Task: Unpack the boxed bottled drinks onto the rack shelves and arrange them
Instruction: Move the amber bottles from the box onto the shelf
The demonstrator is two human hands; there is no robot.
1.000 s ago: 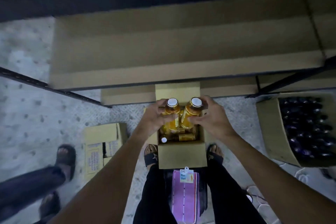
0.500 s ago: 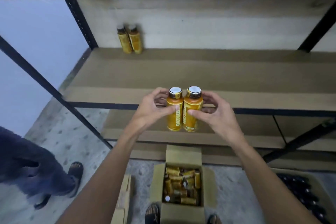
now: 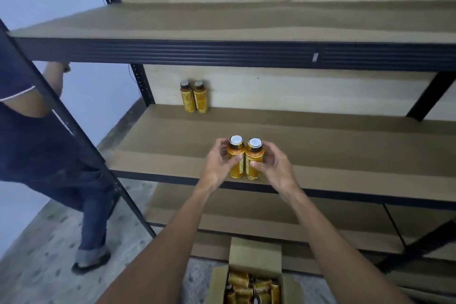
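Two amber bottles with white caps stand upright side by side over the front edge of the middle shelf (image 3: 333,145). My left hand (image 3: 217,165) grips the left bottle (image 3: 236,155). My right hand (image 3: 274,168) grips the right bottle (image 3: 254,158). Whether their bases touch the board I cannot tell. Two more amber bottles (image 3: 195,96) stand against the back wall at the shelf's left end. The open cardboard box (image 3: 254,252) on the floor below holds several more bottles lying loose.
An upper shelf (image 3: 246,22) with a dark front rail overhangs the middle one. A lower shelf (image 3: 320,224) sits beneath. A dark rack post (image 3: 81,145) slants at left. Another person in dark clothes (image 3: 44,150) stands beside that post.
Both hands lifted the two bottles out of the floor box and up to the middle shelf's front edge. My view rose from the floor to the shelves.
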